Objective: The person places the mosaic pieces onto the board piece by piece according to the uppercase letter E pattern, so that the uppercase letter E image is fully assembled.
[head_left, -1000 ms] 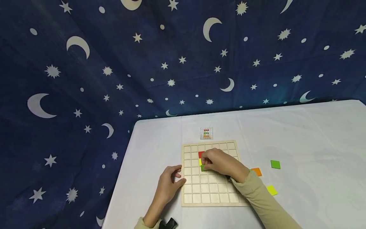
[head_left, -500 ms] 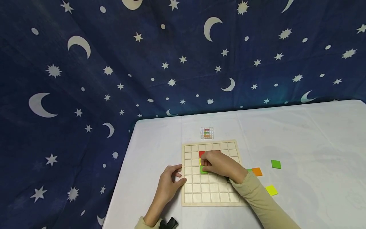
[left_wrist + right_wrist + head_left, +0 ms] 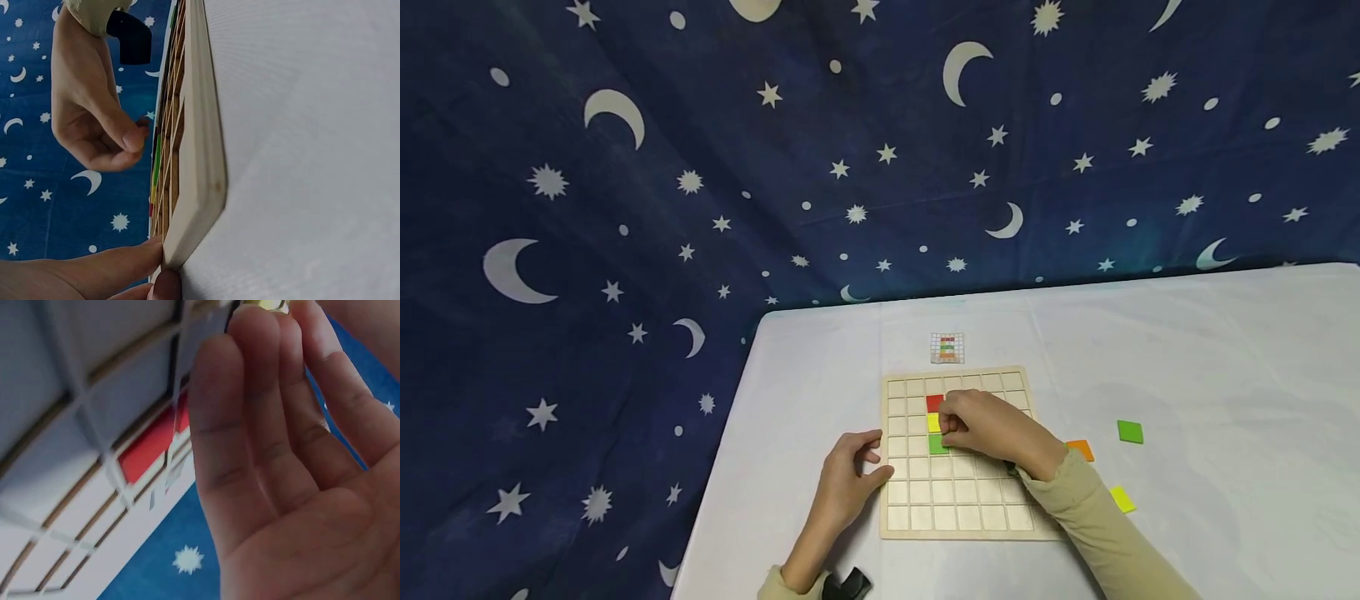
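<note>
My right hand (image 3: pixel 988 425) bends over the wooden grid board (image 3: pixel 962 518), thumb and fingertips right beside a green tile (image 3: pixel 937 444). No tile shows between its fingers in the left wrist view, where the hand stands off the board face. The green tile lies in a square below a yellow tile (image 3: pixel 933 422) and a red tile (image 3: pixel 934 403). Part of the board is hidden behind this hand; a red tile (image 3: pixel 149 453) also shows past it in the right wrist view. With spread thumb and index fingertips, my left hand (image 3: pixel 844 477) touches the board's left edge.
A small card (image 3: pixel 947 348) with a coloured grid pattern lies behind the board. To the right are loose green (image 3: pixel 1131 432), orange (image 3: pixel 1080 450) and yellow (image 3: pixel 1122 499) tiles, the last two partly behind the sleeve. A starry curtain (image 3: pixel 812 150) hangs behind the white table (image 3: pixel 1225 375).
The green tile has settled into its square below the yellow one, and the right fingers have slid to its right side, uncovering more of it. The left hand stays put.
</note>
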`<move>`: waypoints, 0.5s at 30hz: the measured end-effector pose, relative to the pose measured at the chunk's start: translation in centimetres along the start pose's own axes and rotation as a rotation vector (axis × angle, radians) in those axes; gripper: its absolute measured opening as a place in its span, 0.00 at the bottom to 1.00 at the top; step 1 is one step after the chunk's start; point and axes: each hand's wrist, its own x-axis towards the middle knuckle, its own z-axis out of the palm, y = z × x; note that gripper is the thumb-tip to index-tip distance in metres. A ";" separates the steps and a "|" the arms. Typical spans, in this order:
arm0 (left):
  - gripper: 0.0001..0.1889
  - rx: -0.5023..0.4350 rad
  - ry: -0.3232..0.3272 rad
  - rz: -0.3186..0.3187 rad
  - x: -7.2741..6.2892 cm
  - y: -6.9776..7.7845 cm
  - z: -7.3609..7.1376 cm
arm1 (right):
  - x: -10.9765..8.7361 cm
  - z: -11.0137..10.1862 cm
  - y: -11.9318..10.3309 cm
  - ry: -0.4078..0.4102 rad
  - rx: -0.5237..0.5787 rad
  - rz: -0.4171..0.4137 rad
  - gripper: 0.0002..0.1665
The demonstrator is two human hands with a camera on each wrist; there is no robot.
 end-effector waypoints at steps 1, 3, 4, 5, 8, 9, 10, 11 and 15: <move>0.25 0.002 0.000 0.000 0.0 0.0 0.0 | -0.2 -0.3 0.1 0.006 0.000 0.010 0.15; 0.25 0.007 -0.002 0.003 0.0 0.1 0.1 | -0.8 -0.7 0.3 0.019 -0.003 0.030 0.15; 0.25 0.009 -0.002 0.003 0.0 0.1 0.1 | -1.1 -0.9 0.5 0.024 -0.001 0.036 0.15; 0.25 0.012 -0.001 0.003 0.1 0.1 0.1 | -1.4 -1.2 0.7 0.032 -0.003 0.036 0.15; 0.25 0.017 0.002 0.004 0.1 0.1 0.1 | -2.2 -1.7 1.1 0.045 -0.017 0.047 0.14; 0.25 0.018 0.003 0.003 0.0 0.1 0.1 | -2.5 -1.9 1.3 0.047 -0.020 0.052 0.14; 0.25 0.019 0.003 0.000 0.0 0.1 0.1 | -2.7 -2.0 1.4 0.047 -0.023 0.059 0.14; 0.25 0.020 0.003 0.001 0.0 0.1 0.0 | -2.9 -2.2 1.6 0.046 -0.028 0.067 0.14; 0.25 0.024 0.002 0.001 0.0 0.0 0.0 | -3.8 -3.0 1.9 0.029 -0.037 0.110 0.13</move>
